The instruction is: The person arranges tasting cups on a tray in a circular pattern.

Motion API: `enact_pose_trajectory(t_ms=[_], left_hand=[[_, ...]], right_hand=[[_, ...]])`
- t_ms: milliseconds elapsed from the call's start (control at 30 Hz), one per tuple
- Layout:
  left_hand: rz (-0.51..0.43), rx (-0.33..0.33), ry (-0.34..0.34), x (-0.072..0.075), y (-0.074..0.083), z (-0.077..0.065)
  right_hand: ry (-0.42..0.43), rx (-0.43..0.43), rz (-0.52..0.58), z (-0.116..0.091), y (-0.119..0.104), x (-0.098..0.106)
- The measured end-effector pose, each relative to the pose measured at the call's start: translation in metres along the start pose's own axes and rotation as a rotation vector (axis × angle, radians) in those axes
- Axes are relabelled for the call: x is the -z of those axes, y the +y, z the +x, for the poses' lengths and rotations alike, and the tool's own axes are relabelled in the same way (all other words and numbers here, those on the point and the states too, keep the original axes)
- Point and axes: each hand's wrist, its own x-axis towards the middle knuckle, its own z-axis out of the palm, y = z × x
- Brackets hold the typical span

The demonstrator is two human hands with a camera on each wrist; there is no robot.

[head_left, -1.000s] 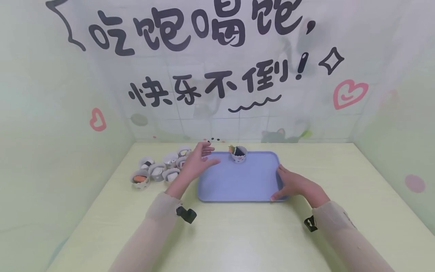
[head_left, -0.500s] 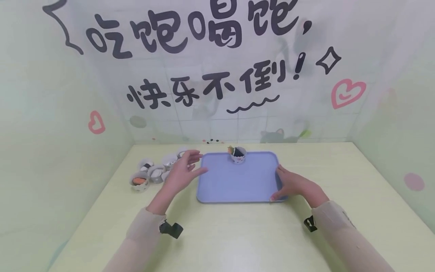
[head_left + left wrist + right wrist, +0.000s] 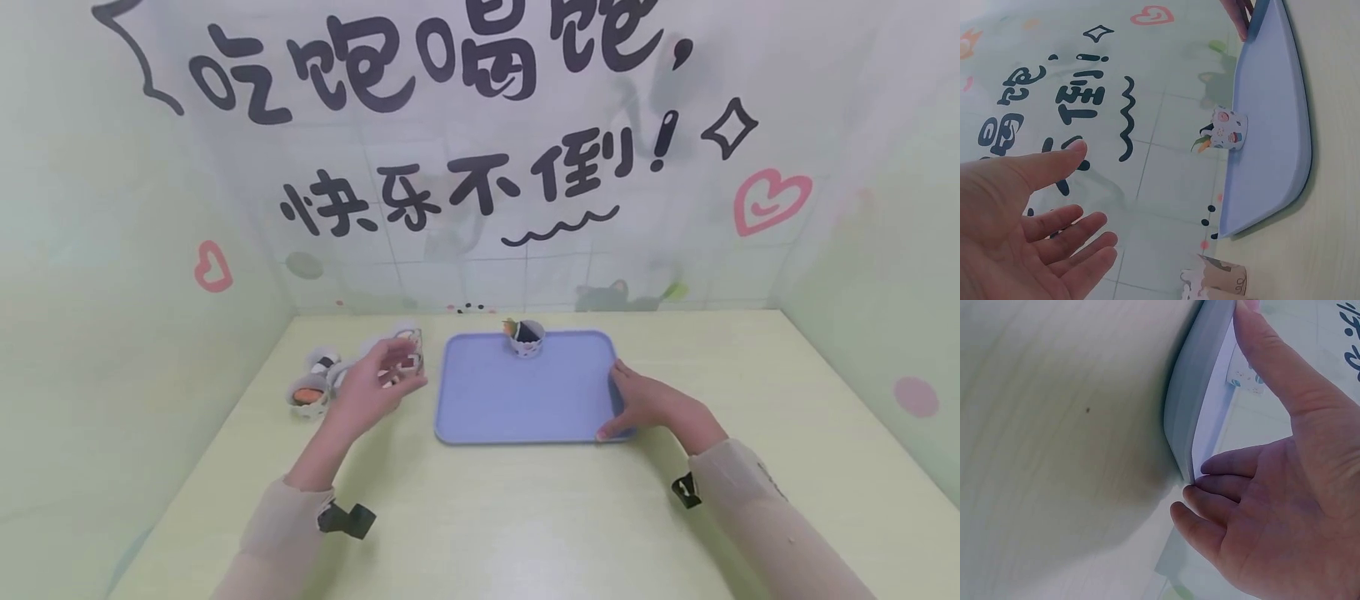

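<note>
Lettered wall [image 3: 420, 283] behind blue tray [image 3: 525, 400] and clustered cups [image 3: 308, 402]

There is one tray [image 3: 525, 400], one cup [image 3: 527, 342] at its twelve o'clock, at least five cups [image 3: 307, 396] at nine, two hands [image 3: 363, 393].

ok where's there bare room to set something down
Bare: tray in front of its cup, table on the tray's near side, and right of the right hand. Crowded: table's back left, where other cups cluster by the left hand.
</note>
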Motion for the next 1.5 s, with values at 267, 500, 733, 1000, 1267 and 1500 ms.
enact_pose_trajectory(t_ms=[267,500,733,1000,1267,1500], left_hand=[[0.025,-0.013,0.030,0.021,-0.009,-0.009],[0.035,0.027,0.038,0.031,-0.026,-0.019],[0.055,0.088,0.029,0.034,-0.041,-0.018],[0.061,0.102,0.027,0.030,-0.056,-0.017],[0.085,0.106,0.034,0.024,-0.067,-0.015],[0.081,0.085,0.057,0.019,-0.072,-0.012]], right_hand=[[0.004,0.002,0.005,0.001,0.002,0.003],[-0.015,-0.008,0.047,0.001,0.003,-0.001],[-0.005,-0.011,0.042,-0.001,0.003,-0.004],[0.000,-0.008,0.041,-0.001,0.002,-0.004],[-0.001,-0.013,0.024,0.000,0.003,-0.006],[0.004,-0.011,0.019,-0.002,0.003,-0.005]])
